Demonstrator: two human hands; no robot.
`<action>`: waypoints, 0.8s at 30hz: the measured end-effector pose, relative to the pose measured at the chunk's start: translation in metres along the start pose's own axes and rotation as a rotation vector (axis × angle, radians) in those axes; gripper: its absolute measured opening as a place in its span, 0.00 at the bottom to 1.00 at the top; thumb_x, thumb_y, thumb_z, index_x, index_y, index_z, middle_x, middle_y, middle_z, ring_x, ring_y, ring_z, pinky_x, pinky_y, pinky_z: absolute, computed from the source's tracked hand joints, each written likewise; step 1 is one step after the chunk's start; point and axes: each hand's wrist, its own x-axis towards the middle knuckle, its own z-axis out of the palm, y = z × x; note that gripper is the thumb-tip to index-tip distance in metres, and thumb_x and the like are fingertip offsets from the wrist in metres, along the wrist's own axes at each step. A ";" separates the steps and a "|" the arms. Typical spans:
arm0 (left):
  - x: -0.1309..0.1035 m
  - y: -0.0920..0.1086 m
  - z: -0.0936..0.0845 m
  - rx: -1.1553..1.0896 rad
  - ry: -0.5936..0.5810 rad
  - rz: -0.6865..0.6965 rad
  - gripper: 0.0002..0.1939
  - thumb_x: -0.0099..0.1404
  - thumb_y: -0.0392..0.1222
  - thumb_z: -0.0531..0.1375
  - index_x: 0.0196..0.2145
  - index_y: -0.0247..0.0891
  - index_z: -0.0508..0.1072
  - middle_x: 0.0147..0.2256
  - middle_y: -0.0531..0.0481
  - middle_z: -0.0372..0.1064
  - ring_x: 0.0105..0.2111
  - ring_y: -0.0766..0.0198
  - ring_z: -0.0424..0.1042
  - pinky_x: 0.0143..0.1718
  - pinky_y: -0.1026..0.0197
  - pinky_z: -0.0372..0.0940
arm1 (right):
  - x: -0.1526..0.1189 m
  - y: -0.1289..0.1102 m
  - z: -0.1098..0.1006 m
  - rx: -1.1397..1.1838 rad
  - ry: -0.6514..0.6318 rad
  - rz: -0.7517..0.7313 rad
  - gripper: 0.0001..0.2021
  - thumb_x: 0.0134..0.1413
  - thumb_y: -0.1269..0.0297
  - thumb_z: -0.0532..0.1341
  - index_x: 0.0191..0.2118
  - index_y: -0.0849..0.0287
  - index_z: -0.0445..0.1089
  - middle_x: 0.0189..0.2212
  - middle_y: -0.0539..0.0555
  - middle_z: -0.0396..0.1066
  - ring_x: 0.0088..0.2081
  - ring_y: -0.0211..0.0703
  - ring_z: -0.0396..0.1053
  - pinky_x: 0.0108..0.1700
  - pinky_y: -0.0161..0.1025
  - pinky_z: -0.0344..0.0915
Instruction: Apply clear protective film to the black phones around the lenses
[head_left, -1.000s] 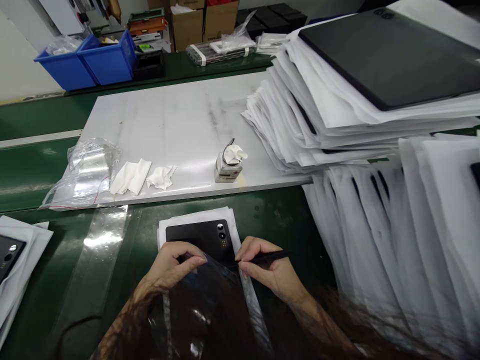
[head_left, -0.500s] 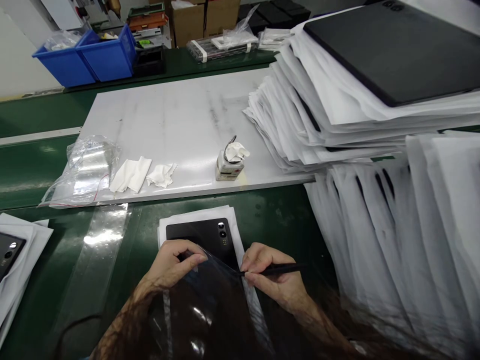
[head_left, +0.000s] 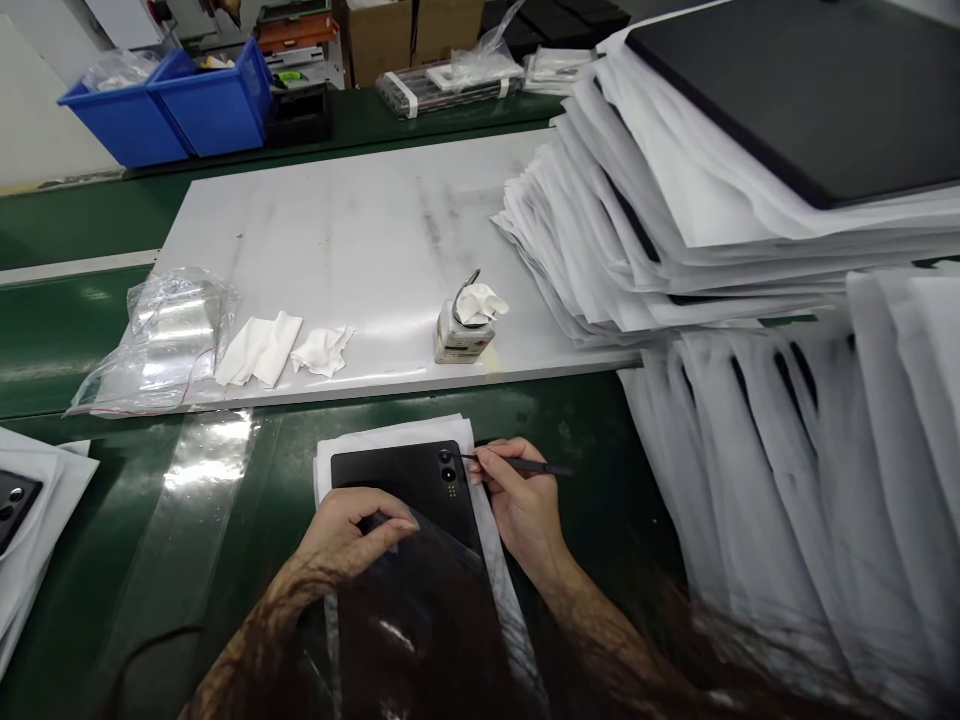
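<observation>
A black tablet back panel (head_left: 390, 468) lies on white wrapping (head_left: 397, 432) on the green bench, its camera lenses at the upper right corner. My left hand (head_left: 356, 530) pinches the edge of a clear film (head_left: 435, 590) that is lifted over the lower part of the panel. My right hand (head_left: 525, 505) holds dark tweezers (head_left: 536, 466), with the thin tip at the camera lenses. Loose hair blurs the view of both forearms and the panel's lower end.
A grey board (head_left: 360, 250) beyond carries a small bottle (head_left: 463, 335), white cloths (head_left: 259, 348) and a plastic bag (head_left: 180, 330). Wrapped panels (head_left: 675, 190) are stacked at right, others (head_left: 787, 450) stand below. Another panel (head_left: 15, 500) lies left. Blue bins (head_left: 214, 105) sit behind.
My right hand has moved up and slightly left with the tweezers, from the film's edge to the camera lenses. My left hand still pinches the film in nearly the same place.
</observation>
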 end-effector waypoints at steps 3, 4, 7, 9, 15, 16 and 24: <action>0.000 0.000 0.000 0.007 -0.001 0.007 0.04 0.57 0.40 0.63 0.27 0.42 0.79 0.27 0.52 0.79 0.22 0.61 0.76 0.23 0.68 0.70 | -0.003 0.001 0.002 0.005 0.018 0.018 0.27 0.53 0.43 0.92 0.34 0.47 0.77 0.32 0.49 0.87 0.30 0.51 0.84 0.34 0.50 0.85; 0.000 0.000 0.000 0.009 -0.001 0.011 0.04 0.57 0.40 0.63 0.27 0.42 0.79 0.27 0.52 0.79 0.21 0.61 0.76 0.22 0.68 0.70 | -0.004 0.001 0.003 0.008 0.024 0.021 0.27 0.53 0.43 0.92 0.34 0.47 0.77 0.32 0.49 0.87 0.30 0.51 0.84 0.35 0.50 0.85; 0.000 0.000 0.000 0.018 -0.001 0.020 0.05 0.57 0.40 0.62 0.27 0.42 0.79 0.27 0.52 0.79 0.21 0.61 0.76 0.22 0.68 0.70 | -0.005 0.002 0.005 0.023 0.043 0.027 0.27 0.53 0.44 0.93 0.33 0.48 0.77 0.31 0.49 0.87 0.30 0.50 0.84 0.35 0.48 0.85; 0.000 0.001 -0.001 0.026 -0.007 0.025 0.05 0.58 0.40 0.62 0.27 0.41 0.79 0.27 0.51 0.79 0.20 0.61 0.75 0.22 0.67 0.70 | -0.005 0.003 0.006 0.033 0.054 0.027 0.27 0.52 0.44 0.93 0.33 0.49 0.77 0.30 0.49 0.86 0.30 0.49 0.83 0.35 0.47 0.85; 0.001 0.003 -0.002 0.025 -0.031 0.029 0.05 0.59 0.39 0.62 0.28 0.42 0.79 0.28 0.51 0.79 0.21 0.61 0.76 0.22 0.67 0.70 | -0.005 0.003 0.008 0.052 0.075 0.019 0.27 0.49 0.45 0.94 0.32 0.49 0.78 0.29 0.48 0.85 0.28 0.47 0.82 0.32 0.46 0.84; 0.001 0.003 -0.002 0.022 -0.033 0.028 0.05 0.59 0.39 0.62 0.28 0.42 0.79 0.28 0.52 0.79 0.22 0.61 0.76 0.22 0.67 0.71 | -0.005 0.002 0.008 0.055 0.077 0.017 0.27 0.49 0.45 0.94 0.32 0.49 0.79 0.29 0.48 0.84 0.27 0.47 0.81 0.32 0.46 0.84; 0.000 0.003 -0.002 0.009 -0.025 0.022 0.05 0.58 0.38 0.62 0.28 0.43 0.79 0.28 0.52 0.79 0.23 0.60 0.76 0.24 0.67 0.71 | -0.005 0.004 0.008 0.072 0.073 0.002 0.26 0.50 0.47 0.95 0.32 0.50 0.80 0.29 0.47 0.84 0.27 0.45 0.80 0.32 0.43 0.82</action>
